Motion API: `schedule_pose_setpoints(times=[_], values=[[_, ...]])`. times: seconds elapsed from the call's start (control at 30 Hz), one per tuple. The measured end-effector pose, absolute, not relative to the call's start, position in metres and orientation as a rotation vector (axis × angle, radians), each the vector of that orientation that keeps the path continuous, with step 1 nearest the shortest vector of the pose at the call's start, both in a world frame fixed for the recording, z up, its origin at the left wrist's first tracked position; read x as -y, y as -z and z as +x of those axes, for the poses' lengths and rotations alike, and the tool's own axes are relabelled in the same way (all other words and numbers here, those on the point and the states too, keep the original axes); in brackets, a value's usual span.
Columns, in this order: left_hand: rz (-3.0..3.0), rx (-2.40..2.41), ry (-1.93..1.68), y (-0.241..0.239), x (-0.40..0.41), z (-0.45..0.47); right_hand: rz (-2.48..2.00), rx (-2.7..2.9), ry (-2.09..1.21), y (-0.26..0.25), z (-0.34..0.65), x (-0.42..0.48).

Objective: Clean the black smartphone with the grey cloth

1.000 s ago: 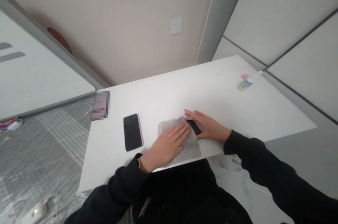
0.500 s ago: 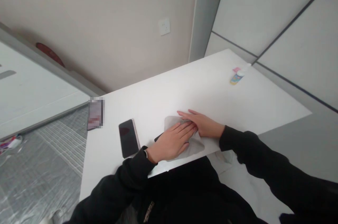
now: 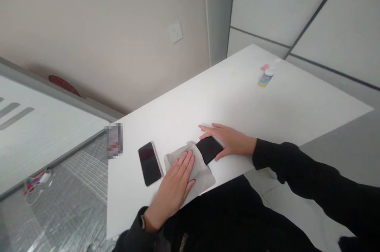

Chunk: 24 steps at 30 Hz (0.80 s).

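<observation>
A flat black phone [image 3: 209, 150] lies with one end on a grey cloth [image 3: 205, 180], its other end under the right hand [image 3: 230, 139]. That hand's fingers [image 3: 210, 127] are spread and extended past the far edge, and the thumb comes round the near edge; whether they grip cannot be told. The left hand [image 3: 173, 186] presses flat on the cloth, fingers straight and close together, wrist angled back towards the body. Left of the cloth lies a second phone [image 3: 150, 163], and beyond that a pixelated packet [image 3: 113, 140]. Far right of the cloth on the white table [image 3: 282, 113] stands a small bottle [image 3: 266, 76].
</observation>
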<state>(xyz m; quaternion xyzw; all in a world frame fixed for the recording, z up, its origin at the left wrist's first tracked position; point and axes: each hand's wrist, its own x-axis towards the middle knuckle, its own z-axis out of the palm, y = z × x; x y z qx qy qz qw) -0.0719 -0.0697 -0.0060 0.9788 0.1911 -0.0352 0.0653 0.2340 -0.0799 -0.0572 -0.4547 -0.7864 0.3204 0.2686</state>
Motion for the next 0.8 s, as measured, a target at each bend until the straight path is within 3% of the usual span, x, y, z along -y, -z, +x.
schedule_pose_setpoints(times=[0.3, 0.63, 0.8], values=[[2.958, -0.123, 0.088, 0.022, 0.034, 0.019, -1.258, 2.144, -0.836, 0.061, 0.235, 0.081], [2.957, -0.502, 0.066, 0.017, 0.071, -0.084, -1.206, 2.097, -0.919, 0.060, 0.235, 0.075], [2.945, -0.341, 0.058, 0.031, 0.041, -0.054, -1.234, 2.066, -0.907, 0.063, 0.233, 0.075]])
